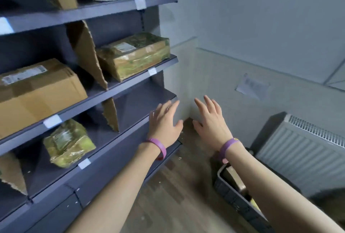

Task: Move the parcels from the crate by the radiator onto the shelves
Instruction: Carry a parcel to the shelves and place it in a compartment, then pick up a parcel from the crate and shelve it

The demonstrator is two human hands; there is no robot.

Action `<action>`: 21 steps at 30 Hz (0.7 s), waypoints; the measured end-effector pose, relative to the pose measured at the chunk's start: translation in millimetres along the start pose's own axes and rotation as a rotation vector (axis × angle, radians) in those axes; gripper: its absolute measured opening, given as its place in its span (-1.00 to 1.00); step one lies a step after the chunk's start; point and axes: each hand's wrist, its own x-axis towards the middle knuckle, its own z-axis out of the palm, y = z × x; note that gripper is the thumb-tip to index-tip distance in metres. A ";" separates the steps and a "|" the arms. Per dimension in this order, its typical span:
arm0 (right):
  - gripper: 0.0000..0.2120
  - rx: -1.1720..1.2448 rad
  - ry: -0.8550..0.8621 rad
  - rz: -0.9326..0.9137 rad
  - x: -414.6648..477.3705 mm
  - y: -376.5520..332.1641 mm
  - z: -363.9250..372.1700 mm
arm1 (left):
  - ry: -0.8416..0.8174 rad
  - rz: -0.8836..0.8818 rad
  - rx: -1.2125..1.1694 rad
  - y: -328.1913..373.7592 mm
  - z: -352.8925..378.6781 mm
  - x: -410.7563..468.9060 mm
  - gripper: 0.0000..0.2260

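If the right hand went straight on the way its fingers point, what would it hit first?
Probably the pale wall in the corner; nothing shows between it and the open right hand, though depth is unclear.

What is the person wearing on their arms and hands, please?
No sleeves or gloves show; the forearms are bare. The left hand and right hand each have a purple band at the wrist. The right band bears a small yellow mark; the left band shows a pink edge.
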 end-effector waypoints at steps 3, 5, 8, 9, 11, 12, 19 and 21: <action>-0.35 -0.005 0.005 0.141 -45.3 75.4 -21.5 | -0.097 0.055 -0.030 55.5 49.7 -2.0 -0.48; -0.35 -0.011 -0.003 0.218 -74.5 115.9 -35.7 | -0.174 0.064 -0.042 86.7 82.7 -4.4 -0.48; -0.35 -0.048 -0.022 0.334 -114.9 169.9 -56.6 | -0.297 0.087 -0.060 130.9 132.6 -9.3 -0.47; -0.35 -0.059 -0.017 0.367 -125.7 187.1 -63.5 | -0.340 0.101 -0.061 145.0 148.2 -9.7 -0.47; -0.36 -0.078 0.004 0.427 -142.9 218.1 -74.6 | -0.415 0.128 -0.060 169.5 176.7 -7.4 -0.47; -0.37 -0.083 0.013 0.463 -150.2 231.5 -78.2 | -0.450 0.143 -0.059 179.6 189.5 -5.2 -0.48; -0.38 -0.099 -0.015 0.675 -173.6 300.7 -74.8 | -0.624 0.230 -0.075 220.7 258.8 29.0 -0.48; -0.38 -0.093 -0.034 0.720 -169.3 315.1 -67.5 | -0.660 0.252 -0.073 226.2 276.2 43.0 -0.48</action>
